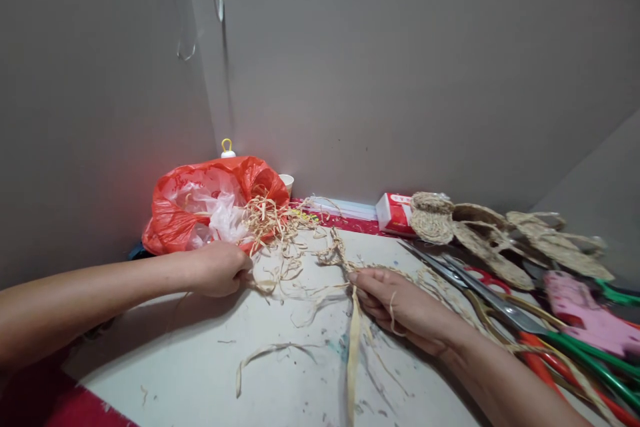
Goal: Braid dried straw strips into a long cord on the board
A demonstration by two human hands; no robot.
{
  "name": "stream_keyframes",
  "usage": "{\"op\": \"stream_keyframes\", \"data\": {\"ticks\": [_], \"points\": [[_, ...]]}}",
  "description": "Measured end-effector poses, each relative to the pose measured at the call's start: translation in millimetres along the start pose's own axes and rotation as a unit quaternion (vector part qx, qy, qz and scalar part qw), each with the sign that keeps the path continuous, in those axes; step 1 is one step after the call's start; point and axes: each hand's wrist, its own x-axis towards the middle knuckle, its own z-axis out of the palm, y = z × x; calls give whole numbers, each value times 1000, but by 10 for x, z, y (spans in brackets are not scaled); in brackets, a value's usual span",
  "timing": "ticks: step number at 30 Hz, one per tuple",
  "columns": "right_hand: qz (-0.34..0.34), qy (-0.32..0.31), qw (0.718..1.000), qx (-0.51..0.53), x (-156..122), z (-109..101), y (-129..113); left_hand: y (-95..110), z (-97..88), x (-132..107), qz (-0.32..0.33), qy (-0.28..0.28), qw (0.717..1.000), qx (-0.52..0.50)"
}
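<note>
My right hand (pixel 400 303) is closed in a pinch on the lower end of a plaited straw braid (pixel 333 252). A wide flat straw strand (pixel 353 353) hangs from that grip toward the near edge of the board. Off to the left, my left hand (pixel 219 270) is closed like a fist just in front of a red plastic bag. Thin straw strands (pixel 265 285) come out at its fingertips and stretch toward my right hand. Between and behind the hands lies a tangle of loose straw (pixel 270 220), partly in the bag's mouth.
The red plastic bag (pixel 173 227) and a paper cup (pixel 287 182) stand by the wall. Rightward are a red-and-white box (pixel 393 213), woven straw slippers (pixel 493 253), several large scissors (pixel 510 310) and a pink object (pixel 575 307). One loose strip (pixel 265 350) lies on the white board (pixel 190 373).
</note>
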Motion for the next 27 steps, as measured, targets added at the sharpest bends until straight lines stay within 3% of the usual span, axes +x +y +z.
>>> {"op": "stream_keyframes", "data": {"ticks": [5,13,16,19,21,23,25,27], "points": [[-8,4,1000,3,3,-2,5,13,-207,-47,21,36,989,-142],[-5,8,1000,-4,0,13,-8,-7,-206,1,-2,-56,927,-371],[1,11,1000,-11,-4,12,-7,-57,-191,13,-13,-57,917,-395],[-2,7,1000,-3,-3,9,0,-101,-217,6,-17,-92,943,-321],[-7,5,1000,-1,-4,12,-5,-100,-252,29,-11,-52,971,-232],[-4,6,1000,-8,-13,20,-22,-64,-300,121,9,53,985,-161],[2,7,1000,-14,-26,29,-44,2,-362,313,30,152,980,-123],[2,7,1000,-12,-36,36,-60,81,-434,607,17,206,973,-104]]}}
